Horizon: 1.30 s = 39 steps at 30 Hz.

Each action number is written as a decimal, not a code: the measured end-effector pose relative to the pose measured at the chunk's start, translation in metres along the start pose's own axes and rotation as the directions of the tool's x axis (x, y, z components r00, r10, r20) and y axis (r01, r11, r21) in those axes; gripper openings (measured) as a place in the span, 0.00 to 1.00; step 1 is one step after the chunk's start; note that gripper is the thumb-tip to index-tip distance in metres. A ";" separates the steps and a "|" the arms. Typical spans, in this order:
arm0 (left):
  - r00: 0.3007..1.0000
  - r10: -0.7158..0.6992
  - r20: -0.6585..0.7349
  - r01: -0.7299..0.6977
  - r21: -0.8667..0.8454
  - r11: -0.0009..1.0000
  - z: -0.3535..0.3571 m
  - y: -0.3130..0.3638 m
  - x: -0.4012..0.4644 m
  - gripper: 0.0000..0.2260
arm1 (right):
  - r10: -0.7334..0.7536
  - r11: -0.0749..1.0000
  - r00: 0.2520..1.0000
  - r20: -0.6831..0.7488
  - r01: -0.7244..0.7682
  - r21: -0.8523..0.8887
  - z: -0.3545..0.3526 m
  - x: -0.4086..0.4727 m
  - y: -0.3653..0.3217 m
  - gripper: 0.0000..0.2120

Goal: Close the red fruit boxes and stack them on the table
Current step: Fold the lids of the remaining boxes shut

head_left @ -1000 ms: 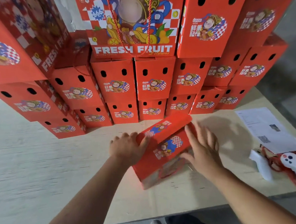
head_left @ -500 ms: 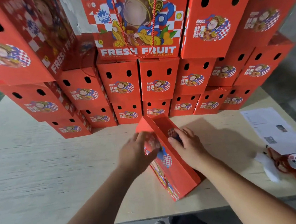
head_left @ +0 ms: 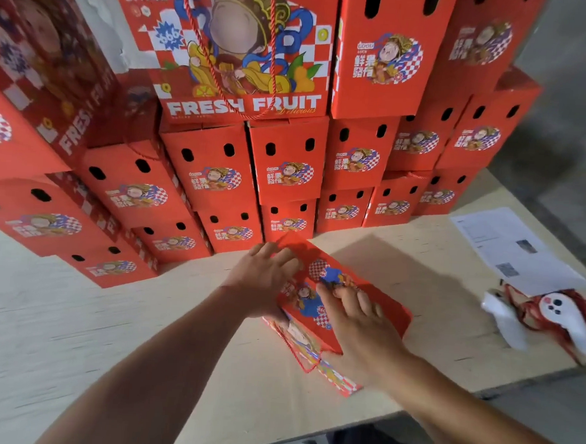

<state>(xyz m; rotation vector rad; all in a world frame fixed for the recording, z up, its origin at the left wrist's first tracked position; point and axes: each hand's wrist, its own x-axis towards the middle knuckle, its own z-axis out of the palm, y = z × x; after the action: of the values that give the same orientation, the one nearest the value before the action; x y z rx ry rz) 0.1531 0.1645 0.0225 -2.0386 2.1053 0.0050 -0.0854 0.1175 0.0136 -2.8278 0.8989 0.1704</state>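
Note:
A red fruit box [head_left: 379, 306] with cartoon print stands on the wooden table [head_left: 72, 328] in front of me, its top flaps folded down. My left hand [head_left: 264, 282] lies on the box's left top edge with fingers spread over a flap. My right hand [head_left: 354, 318] presses flat on the top flap, fingers straight. A red cord handle [head_left: 297, 356] hangs at the box's near side. Behind it rises a stack of closed red fruit boxes [head_left: 288, 166], several rows high.
A printed paper sheet [head_left: 509, 245] lies at the table's right. A white controller [head_left: 560, 317] tangled in red cord sits near the right edge. The table's front edge runs close below the box. My foot shows on the floor underneath.
The box's open top has been folded shut. My right hand came out of the box's opening and now presses on the flap; my left hand moved up onto the top edge.

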 end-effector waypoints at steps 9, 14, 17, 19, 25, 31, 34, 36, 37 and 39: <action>0.914 -0.319 -0.250 0.279 -0.184 0.943 0.033 0.058 -0.035 0.44 | 0.026 0.987 0.998 0.064 -0.015 -0.162 -0.004 0.017 0.033 0.57; 0.950 -0.299 -0.088 0.277 -0.205 0.939 0.033 0.054 -0.031 0.54 | 0.080 0.996 0.991 0.104 -0.075 -0.047 0.003 0.022 0.034 0.66; 0.962 -0.266 -0.056 0.247 -0.229 0.941 0.030 0.049 -0.026 0.58 | 0.109 0.992 0.976 0.190 -0.118 0.035 0.003 0.026 0.033 0.67; 0.963 -0.260 -0.070 0.238 -0.227 0.944 0.027 0.052 -0.029 0.58 | 0.063 0.995 0.970 0.233 -0.080 0.065 -0.003 0.021 0.037 0.65; 0.931 -0.217 -0.292 0.155 -0.220 0.963 0.029 0.058 -0.046 0.47 | 0.047 0.958 0.989 -0.137 -0.005 0.286 -0.020 0.009 0.049 0.39; 0.915 -0.246 -0.319 0.200 -0.170 0.965 0.031 0.068 -0.050 0.42 | 0.080 0.996 0.975 -0.208 -0.086 -0.017 -0.001 0.004 0.037 0.21; 0.885 -0.224 -0.409 0.179 -0.145 0.973 0.040 0.072 -0.057 0.41 | 0.083 0.987 0.936 -0.343 -0.124 -0.099 0.007 0.004 0.026 0.21; 0.893 -0.226 -0.388 0.178 -0.156 0.972 0.040 0.074 -0.059 0.40 | 0.094 0.981 0.939 -0.330 -0.144 -0.130 0.009 0.005 0.022 0.22; 0.904 -0.241 -0.353 0.192 -0.167 0.967 0.038 0.074 -0.057 0.39 | 0.098 0.980 0.949 -0.300 -0.144 -0.136 0.010 0.007 0.023 0.23; 0.930 -0.263 -0.258 0.221 -0.179 0.959 0.032 0.073 -0.051 0.39 | 0.118 0.977 0.972 -0.204 -0.150 -0.153 0.011 0.012 0.027 0.27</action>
<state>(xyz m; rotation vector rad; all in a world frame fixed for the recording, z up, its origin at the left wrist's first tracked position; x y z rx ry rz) 0.0865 0.2232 -0.0118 -2.5093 2.0392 -0.1822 -0.0923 0.0914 -0.0020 -2.9779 1.1712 -0.0151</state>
